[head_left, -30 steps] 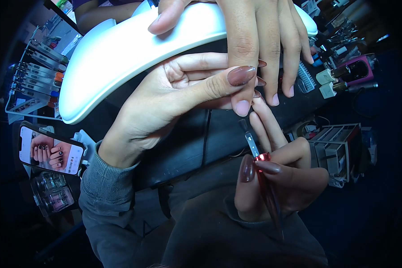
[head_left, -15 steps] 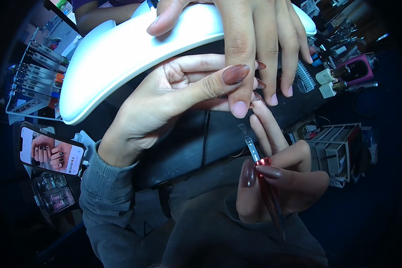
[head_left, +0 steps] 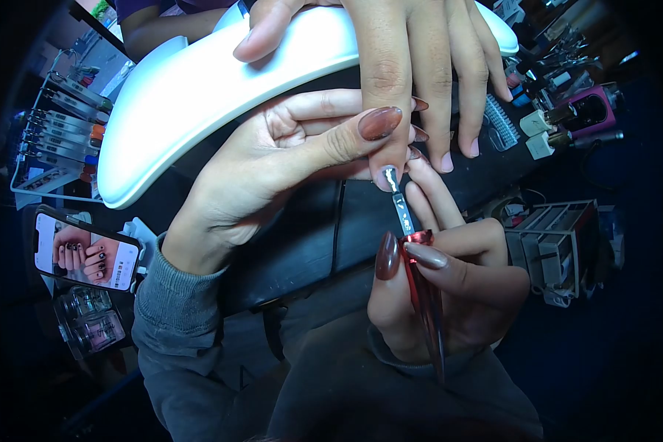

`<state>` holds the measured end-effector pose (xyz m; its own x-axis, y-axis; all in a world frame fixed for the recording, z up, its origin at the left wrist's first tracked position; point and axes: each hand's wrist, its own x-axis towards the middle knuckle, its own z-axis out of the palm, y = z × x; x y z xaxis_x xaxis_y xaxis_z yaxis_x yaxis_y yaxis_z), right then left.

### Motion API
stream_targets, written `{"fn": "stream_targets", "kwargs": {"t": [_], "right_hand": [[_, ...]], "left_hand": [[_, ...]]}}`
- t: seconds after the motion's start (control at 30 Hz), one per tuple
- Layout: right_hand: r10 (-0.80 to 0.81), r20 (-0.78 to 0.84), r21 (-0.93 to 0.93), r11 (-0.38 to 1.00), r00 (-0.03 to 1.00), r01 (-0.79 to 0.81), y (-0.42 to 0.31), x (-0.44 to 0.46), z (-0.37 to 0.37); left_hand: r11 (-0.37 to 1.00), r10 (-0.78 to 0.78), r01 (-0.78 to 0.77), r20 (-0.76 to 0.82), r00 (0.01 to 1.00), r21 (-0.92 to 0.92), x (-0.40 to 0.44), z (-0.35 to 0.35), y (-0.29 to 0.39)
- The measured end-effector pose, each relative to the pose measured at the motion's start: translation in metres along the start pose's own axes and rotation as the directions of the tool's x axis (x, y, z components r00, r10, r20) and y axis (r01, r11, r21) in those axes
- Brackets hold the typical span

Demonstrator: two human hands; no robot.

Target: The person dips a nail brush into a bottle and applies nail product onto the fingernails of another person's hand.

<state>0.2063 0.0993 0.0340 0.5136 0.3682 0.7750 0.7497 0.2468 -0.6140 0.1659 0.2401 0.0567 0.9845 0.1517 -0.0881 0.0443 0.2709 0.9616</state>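
Note:
My left hand point(head_left: 272, 158) is closed around the index finger of another person's hand point(head_left: 390, 66), thumb on its side and fingers curled beneath. That person's other fingers hang spread over a white nail lamp point(head_left: 221, 88). My right hand point(head_left: 460, 283) pinches the red, tapered handle of a nail polish brush point(head_left: 423, 295) between thumb and index finger. The brush's tip rests on the held finger's nail point(head_left: 387, 177), which shines wet near the bristles. Two of my right fingers reach up close to that held finger.
At left stand a rack of nail swatch sticks point(head_left: 66, 132), a phone point(head_left: 87, 249) showing painted nails, and glass jars point(head_left: 92, 324). To the right are white polish bottles point(head_left: 541, 144), a nail brush point(head_left: 502, 127), a magenta device point(head_left: 593, 112) and a drawer organizer point(head_left: 556, 247).
My right hand has moved up and left, bringing the brush from just below the fingertip onto the nail. My left hand and the held finger have shifted slightly left.

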Motion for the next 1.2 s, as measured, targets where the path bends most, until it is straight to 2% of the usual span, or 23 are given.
{"fn": "stream_targets", "kwargs": {"t": [0.07,0.17,0.23,0.33,0.47,0.53,0.67,0.77,0.83,0.97,1.07,1.13,1.17,1.2], "right_hand": [[-0.006,-0.01,-0.01,1.0,1.0,0.006,0.001,0.0,0.0],[-0.027,0.065,-0.029,0.999,0.998,0.029,0.001,0.0,-0.007],[-0.029,0.091,0.088,0.996,0.995,0.021,0.001,0.001,-0.011],[0.03,0.014,0.126,0.992,0.999,-0.032,-0.003,-0.001,-0.008],[0.0,0.052,0.117,0.993,0.999,-0.006,-0.001,0.001,-0.009],[0.033,0.006,0.093,0.995,0.999,-0.033,-0.001,0.0,-0.004],[0.04,0.044,0.057,0.997,0.998,-0.042,-0.002,-0.001,-0.008],[0.046,0.065,0.138,0.989,0.997,-0.054,-0.003,-0.002,-0.012],[0.11,0.103,0.25,0.959,0.989,-0.133,-0.005,0.0,-0.015],[0.154,0.072,0.22,0.961,0.985,-0.167,-0.008,0.0,-0.012],[0.148,0.12,0.199,0.965,0.982,-0.169,-0.007,0.003,-0.017],[0.087,0.287,0.224,0.962,0.954,-0.155,-0.004,0.005,-0.028],[0.086,0.286,0.224,0.962,0.954,-0.153,-0.005,0.003,-0.024],[0.091,0.18,0.212,0.969,0.979,-0.129,-0.005,-0.001,-0.016]], "left_hand": [[1.0,0.003,-0.003,0.001,1.0,0.006,0.0,-0.001,-0.001],[1.0,0.011,-0.011,0.007,1.0,0.016,0.0,-0.001,0.0],[1.0,0.016,-0.016,0.011,1.0,0.021,0.0,0.0,0.0],[1.0,0.004,-0.005,0.029,1.0,0.013,0.001,-0.001,0.0],[1.0,0.008,-0.008,0.041,0.999,0.017,0.001,-0.002,-0.001],[1.0,0.013,-0.014,0.041,0.999,0.022,0.002,-0.003,-0.001],[1.0,0.007,-0.007,0.046,0.999,0.005,0.001,-0.003,-0.001],[1.0,0.001,-0.001,0.045,0.999,0.006,0.001,-0.001,0.001],[1.0,-0.004,0.004,0.043,0.999,0.004,0.001,-0.001,0.002],[1.0,-0.005,0.005,0.036,0.999,-0.005,0.0,-0.001,0.001],[1.0,-0.008,0.008,0.022,1.0,-0.001,0.0,0.0,0.001],[1.0,-0.007,0.007,0.014,1.0,-0.001,0.0,0.0,0.0],[1.0,-0.002,0.003,0.016,1.0,-0.01,0.0,0.0,0.0],[1.0,0.003,-0.002,0.018,1.0,-0.019,0.0,0.0,0.0]]}}
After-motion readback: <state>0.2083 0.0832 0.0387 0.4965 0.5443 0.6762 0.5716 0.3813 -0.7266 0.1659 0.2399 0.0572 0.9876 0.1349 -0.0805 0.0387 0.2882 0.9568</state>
